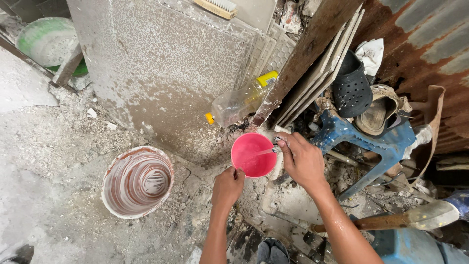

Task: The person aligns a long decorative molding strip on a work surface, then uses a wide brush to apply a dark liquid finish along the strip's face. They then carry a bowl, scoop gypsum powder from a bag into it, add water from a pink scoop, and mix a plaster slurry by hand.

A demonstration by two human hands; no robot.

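Where the floor (44, 161) is thick with pale dust and rubble, a green basin (46, 41) sits at far left, caked white inside. Below it: a bucket (138, 182), upright, inner wall smeared brown and white. Behind the bucket, a large grey slab (161, 68) leans upright, mottled with dried spatter. A brush (217, 7) rests along its top edge.

Centre: a clear plastic bottle (239, 102) with yellow cap lies tilted against the slab's foot. Just below it, a pink bowl (253, 154), held off the floor.

Left hand (227, 186): fingers curled over the bowl's near rim, gripping it. Right hand (302, 159): closed around a tap (276, 146) at the bowl's right rim; a thin stream of water runs from it into the bowl. Cannot tell how tightly it grips.

Right of the hands: a wooden plank (308, 54) leaning diagonally, stacked tiles (320, 78) behind it, a black clog (351, 88), a blue plastic stool (376, 139). Lower right: a wooden handle (381, 222).
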